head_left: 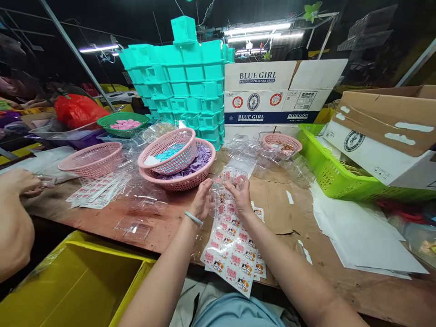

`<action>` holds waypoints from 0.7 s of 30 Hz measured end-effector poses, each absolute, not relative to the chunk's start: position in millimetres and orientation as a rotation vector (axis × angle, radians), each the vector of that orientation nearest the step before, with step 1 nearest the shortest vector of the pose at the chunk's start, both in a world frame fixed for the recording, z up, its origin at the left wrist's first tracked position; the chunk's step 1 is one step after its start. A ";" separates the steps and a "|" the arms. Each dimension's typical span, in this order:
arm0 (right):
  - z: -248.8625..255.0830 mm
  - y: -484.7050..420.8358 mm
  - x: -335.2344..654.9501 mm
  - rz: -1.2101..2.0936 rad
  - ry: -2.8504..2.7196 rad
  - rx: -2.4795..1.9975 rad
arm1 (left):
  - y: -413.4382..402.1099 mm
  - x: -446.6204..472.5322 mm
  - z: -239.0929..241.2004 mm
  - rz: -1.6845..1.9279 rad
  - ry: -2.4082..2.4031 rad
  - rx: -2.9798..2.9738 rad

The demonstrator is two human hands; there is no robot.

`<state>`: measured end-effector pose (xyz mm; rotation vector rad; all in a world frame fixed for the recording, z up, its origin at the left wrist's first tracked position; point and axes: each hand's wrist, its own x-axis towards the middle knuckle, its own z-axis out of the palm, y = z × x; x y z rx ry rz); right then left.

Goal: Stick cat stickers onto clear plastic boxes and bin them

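Observation:
A clear plastic box (pixel 235 173) is held up between my two hands above the table. My left hand (pixel 202 200) grips its left side, with a pale band at the wrist. On the other side, my right hand (pixel 241 196) has its thumb pressed on the plastic. Printing in pink and brown shows at the box; whether it is on the box or seen through it, I cannot tell. Below lie sheets of cat stickers (pixel 231 259), reaching over the table's front edge. Another flat clear plastic piece (pixel 133 228) rests on the wood to the left.
Pink baskets (pixel 177 182) hold purple and blue pieces. Behind them rise stacked turquoise boxes (pixel 185 59). A green crate (pixel 318 156) and white paper (pixel 354 231) are at right. Another person's hand (pixel 20 181) is at far left, above a yellow bin (pixel 78 272).

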<state>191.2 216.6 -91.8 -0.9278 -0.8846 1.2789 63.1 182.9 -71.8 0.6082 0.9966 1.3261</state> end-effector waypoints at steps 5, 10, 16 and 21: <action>-77.4 226.9 204.8 1.091 -0.974 -0.998 | 195.2 90.6 -52.0 1.380 1.112 0.684; -66.4 261.9 222.9 1.000 -1.048 -1.074 | 235.7 109.8 -36.2 1.364 1.171 0.756; -54.6 316.5 233.0 0.982 -1.072 -1.163 | 293.7 122.8 -34.6 1.341 1.101 0.621; -51.4 306.0 254.9 1.075 -1.115 -1.395 | 287.2 143.5 -37.3 1.277 1.103 0.438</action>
